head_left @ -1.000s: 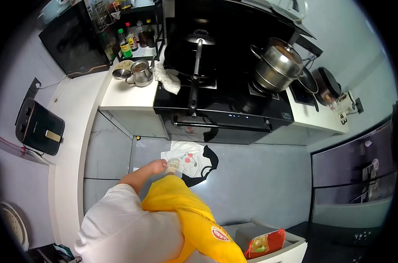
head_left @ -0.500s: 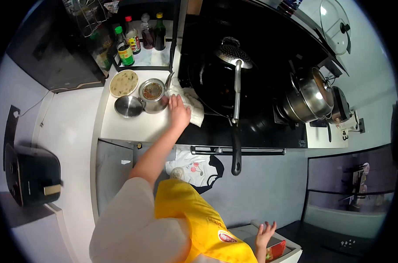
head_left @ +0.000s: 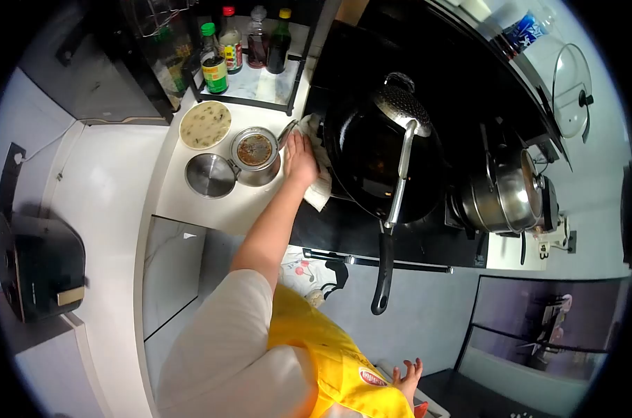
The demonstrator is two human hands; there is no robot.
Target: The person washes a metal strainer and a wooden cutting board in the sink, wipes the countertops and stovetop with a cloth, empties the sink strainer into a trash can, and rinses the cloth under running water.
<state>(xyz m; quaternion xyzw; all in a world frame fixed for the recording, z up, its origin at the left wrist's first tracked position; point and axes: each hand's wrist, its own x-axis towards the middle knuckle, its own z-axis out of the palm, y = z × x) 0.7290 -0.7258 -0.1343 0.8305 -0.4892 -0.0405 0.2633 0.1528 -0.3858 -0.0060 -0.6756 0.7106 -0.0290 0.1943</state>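
Observation:
My left hand (head_left: pixel 302 161) lies with its fingers stretched out on a white cloth (head_left: pixel 321 182) at the counter's edge by the stove. Just left of it stands a metal oil pot (head_left: pixel 260 175) with a strainer (head_left: pixel 254 149) holding brown bits on top. The pot's round lid (head_left: pixel 211 175) is flipped open to the left. Behind that is a bowl (head_left: pixel 205 125) of pale mixture with dark pieces. Low at the right, my right hand (head_left: pixel 408 380) hangs in the air, fingers apart, holding nothing.
A black wok (head_left: pixel 357 157) sits on the stove, its handle jutting past the front edge. A skimmer (head_left: pixel 401 171) rests across it. Steel pots (head_left: pixel 500 198) stand at right. Sauce bottles (head_left: pixel 215 70) fill a rack behind the bowl. An air fryer (head_left: pixel 44 268) is at far left.
The whole view has shifted and turned a little. My left hand has slid farther back along the cloth, beside the oil pot. My right hand stays low and open.

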